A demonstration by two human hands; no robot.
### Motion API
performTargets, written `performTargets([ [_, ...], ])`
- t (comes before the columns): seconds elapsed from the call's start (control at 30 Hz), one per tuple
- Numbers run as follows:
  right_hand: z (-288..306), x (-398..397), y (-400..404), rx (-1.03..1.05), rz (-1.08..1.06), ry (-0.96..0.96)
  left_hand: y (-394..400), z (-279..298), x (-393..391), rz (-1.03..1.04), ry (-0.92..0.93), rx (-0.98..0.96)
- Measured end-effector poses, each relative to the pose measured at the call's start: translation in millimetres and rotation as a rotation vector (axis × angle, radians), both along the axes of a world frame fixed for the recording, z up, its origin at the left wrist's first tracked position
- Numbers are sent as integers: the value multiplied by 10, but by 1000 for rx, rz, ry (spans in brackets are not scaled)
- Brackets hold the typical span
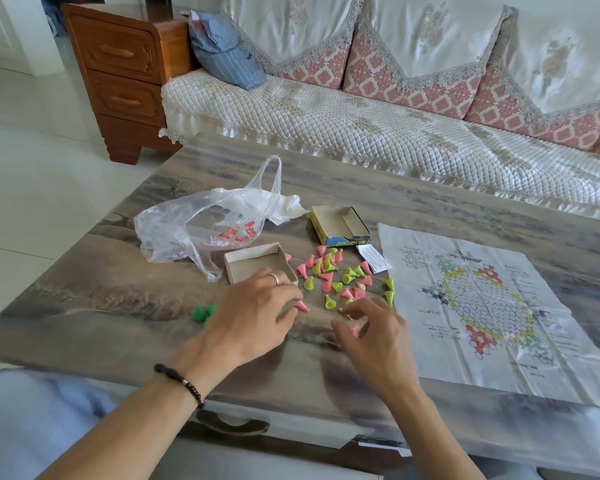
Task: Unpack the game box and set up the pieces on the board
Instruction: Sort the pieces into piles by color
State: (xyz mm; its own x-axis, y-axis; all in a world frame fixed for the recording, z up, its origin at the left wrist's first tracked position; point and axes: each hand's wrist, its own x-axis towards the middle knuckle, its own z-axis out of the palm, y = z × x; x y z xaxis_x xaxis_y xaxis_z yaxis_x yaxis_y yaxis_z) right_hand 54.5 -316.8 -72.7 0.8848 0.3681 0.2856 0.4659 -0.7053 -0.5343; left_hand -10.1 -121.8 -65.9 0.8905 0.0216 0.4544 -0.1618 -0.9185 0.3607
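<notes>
Several small cone pieces, pink and yellow-green (333, 275), lie scattered on the table between the two box halves and the board sheet (482, 306). A few darker green pieces (203, 312) sit apart at the left. My left hand (253, 315) hovers over the near edge of the pile and pinches a pink piece (302, 305) at its fingertips. My right hand (374, 332) is curled over the pile's near right side, with a pink piece (354, 330) between thumb and fingers. The empty box tray (257, 261) lies behind my left hand. The box lid (338, 225) sits farther back.
A crumpled clear plastic bag (201, 230) lies at the left rear of the table (430, 206). A folded paper slip (373, 258) sits beside the board sheet. A quilted sofa (361, 116) and a wooden drawer cabinet (125, 74) stand beyond.
</notes>
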Motion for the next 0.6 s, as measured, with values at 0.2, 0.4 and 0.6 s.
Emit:
performTargets([
  [0.2,-42,97,-136,-63,-41,18,-184,-37,412,-20,154,398],
  [0.4,-82,112,-163,-106,19,23,-170,-63,487,-33,229,398],
  [0.6,-73,179,-237,-87,79,70,-144,-131,501,12,162,265],
])
